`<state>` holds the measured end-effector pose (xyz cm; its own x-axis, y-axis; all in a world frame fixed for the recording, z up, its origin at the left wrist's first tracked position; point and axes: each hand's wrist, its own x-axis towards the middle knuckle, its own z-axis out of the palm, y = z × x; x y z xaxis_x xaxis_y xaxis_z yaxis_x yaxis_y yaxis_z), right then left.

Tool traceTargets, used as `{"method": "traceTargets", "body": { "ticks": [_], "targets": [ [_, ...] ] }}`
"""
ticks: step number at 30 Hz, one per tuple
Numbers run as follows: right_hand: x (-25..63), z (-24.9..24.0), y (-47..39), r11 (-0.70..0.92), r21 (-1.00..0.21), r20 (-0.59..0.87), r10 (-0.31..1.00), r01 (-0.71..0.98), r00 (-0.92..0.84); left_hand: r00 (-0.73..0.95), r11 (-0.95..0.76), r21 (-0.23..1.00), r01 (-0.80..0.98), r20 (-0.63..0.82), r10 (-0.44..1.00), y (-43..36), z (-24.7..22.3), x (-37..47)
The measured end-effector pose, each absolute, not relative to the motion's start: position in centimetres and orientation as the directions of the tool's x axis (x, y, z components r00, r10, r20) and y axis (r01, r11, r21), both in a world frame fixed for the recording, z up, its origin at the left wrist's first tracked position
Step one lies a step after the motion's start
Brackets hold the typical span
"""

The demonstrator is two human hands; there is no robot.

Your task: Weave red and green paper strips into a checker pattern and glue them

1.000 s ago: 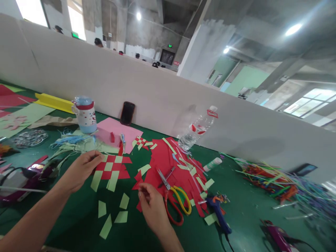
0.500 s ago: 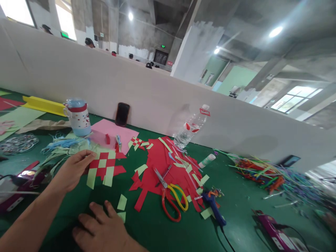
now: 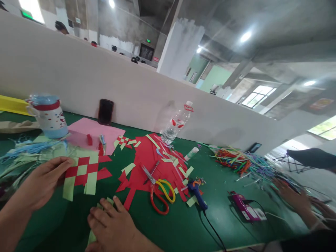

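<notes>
- Paper slips (image 3: 91, 238), pale green, now lie under the right hand (image 3: 112, 224); a second ago they lay uncovered, and that hand was beside the scissors (image 3: 153, 180).
- Co-worker's hand (image 3: 291, 196) has come into clear view at the far right.
- Woven paper (image 3: 82, 170), red and green, is pinched at its left edge between the left hand's (image 3: 43, 182) fingers, as before; it lies left of the scissors.
- Right fingers are bent and spread over the slips, hiding most of them; whether they grip any, I cannot tell.
- Red paper (image 3: 143, 157) lies beyond the right hand, scissor blades on it, handles reaching onto the surface (image 3: 168, 234).
- Glue gun (image 3: 198, 196) lies right of the scissors.
- Cup (image 3: 51, 119), phone (image 3: 105, 112) and bottle (image 3: 175, 124) stand along the partition (image 3: 126, 91).
</notes>
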<state>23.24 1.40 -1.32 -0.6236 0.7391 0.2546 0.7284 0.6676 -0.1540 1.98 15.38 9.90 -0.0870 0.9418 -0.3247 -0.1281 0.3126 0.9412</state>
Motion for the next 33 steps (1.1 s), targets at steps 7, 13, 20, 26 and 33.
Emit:
{"method": "traceTargets", "body": {
  "ticks": [7, 13, 20, 26, 33],
  "targets": [
    [26.6, 2.5, 2.6, 0.403, -0.727, 0.331, 0.915, 0.556, -0.230, -0.049, 0.427, 0.872, -0.239, -0.450, 0.892, 14.3, 9.5, 1.9],
    [26.9, 4.5, 4.9, 0.004, -0.968, -0.018, 0.996, -0.252, 0.087, 0.110, 0.483, 0.843, -0.236, -0.471, 0.875, 12.7, 7.9, 2.2],
    [25.1, 3.7, 6.6, -0.244, -0.781, -0.220, 0.969, -0.575, -0.113, 0.152, 0.461, 0.867, -0.190, -0.438, 0.886, 13.2, 6.0, 3.3],
    [26.3, 3.5, 6.5, -0.202, -0.857, -0.192, 0.979, -0.474, -0.070, 0.172, 0.466, 0.864, -0.193, -0.438, 0.882, 14.3, 5.6, 3.4],
    [32.6, 6.8, 14.6, 0.094, -0.736, 0.129, 0.992, 0.670, 0.003, 0.156, 0.509, 0.821, -0.257, -0.485, 0.861, 14.5, 5.2, 3.2]
  ]
}}
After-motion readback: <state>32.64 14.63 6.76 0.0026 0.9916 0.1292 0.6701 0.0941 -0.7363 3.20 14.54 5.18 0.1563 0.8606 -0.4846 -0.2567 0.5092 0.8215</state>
